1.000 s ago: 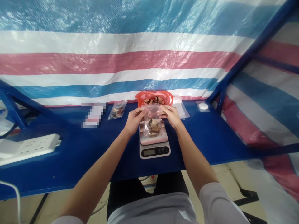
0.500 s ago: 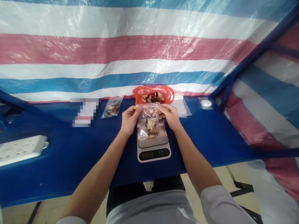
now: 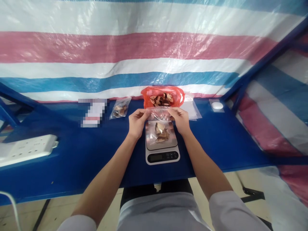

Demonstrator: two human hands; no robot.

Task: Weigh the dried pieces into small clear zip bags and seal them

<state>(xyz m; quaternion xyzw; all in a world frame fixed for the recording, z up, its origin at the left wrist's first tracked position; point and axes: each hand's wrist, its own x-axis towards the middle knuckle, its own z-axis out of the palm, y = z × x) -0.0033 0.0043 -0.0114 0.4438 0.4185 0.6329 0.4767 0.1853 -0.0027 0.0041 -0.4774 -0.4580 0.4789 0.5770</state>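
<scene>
A small clear plastic bag [image 3: 160, 128] with brown and pale pieces inside hangs over the pan of a white digital scale [image 3: 162, 155]. My left hand [image 3: 136, 122] pinches the bag's top left corner. The top right corner is pinched by my right hand [image 3: 181, 119]. Just behind the bag sits an open red plastic bag [image 3: 162, 96] holding more of the same pieces.
A filled clear bag [image 3: 120, 108] lies left of the red one, beside a blurred card [image 3: 93, 112]. Empty clear bags [image 3: 193, 110] and a white round object [image 3: 217, 105] lie to the right. A white power strip [image 3: 26, 149] sits far left on the blue table [image 3: 72, 154].
Both hands keep hold of the bag's top edge, with the bag lower over the scale pan. The camera view has shifted slightly.
</scene>
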